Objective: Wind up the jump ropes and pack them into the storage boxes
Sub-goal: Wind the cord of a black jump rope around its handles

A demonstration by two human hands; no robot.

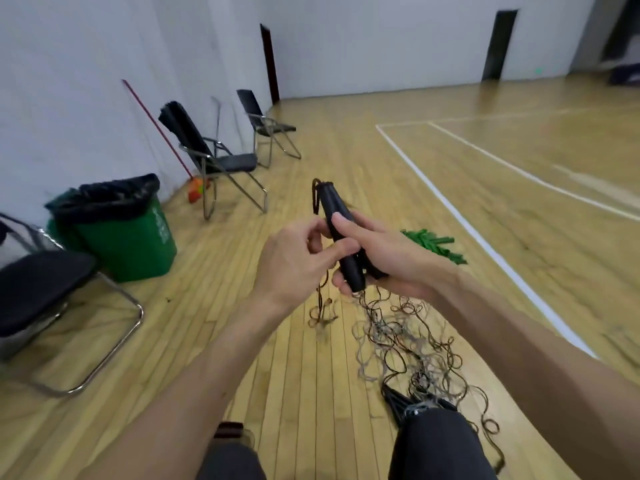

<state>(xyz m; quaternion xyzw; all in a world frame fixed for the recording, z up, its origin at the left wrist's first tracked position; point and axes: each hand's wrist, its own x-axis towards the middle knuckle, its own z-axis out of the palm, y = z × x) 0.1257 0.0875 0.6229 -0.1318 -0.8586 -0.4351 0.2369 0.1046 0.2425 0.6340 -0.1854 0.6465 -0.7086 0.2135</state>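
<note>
**Gym floor, seated position: jump-rope winding, stock at hand**

Open room: pale wooden plank floor (311,375) runs wide and bare to the right and far side, crossed by white painted court lines (450,202). The left edge is closed by a white wall (69,81). Along it stand three black folding chairs with steel tube frames: near (41,292), middle (221,161) and far (266,123). A broom with a red handle (156,129) leans on the wall between the bin and the middle chair.

Containers: one green plastic bin (138,244) with a black bag liner (117,190) stands by the wall, beside the near chair. Its contents cannot be seen.

Loose stock on the floor: a heap of green rope handles (433,242) lies just beyond the right hand. A tangled spread of thin grey and brown cords (408,341) lies below the hands, reaching to the person's right knee, with further black handles (398,400) at the knee.

Hands: the right hand (377,258) grips a pair of black jump-rope handles (332,206), thumb on top, fingers curled beneath, handles pointing away and held above the floor. The left hand (294,258) has its fingers curled, thumb and forefinger pinching a thin brown cord (320,299) beside the handles. The cord loops over the far handle tips and hangs down to the floor.
</note>
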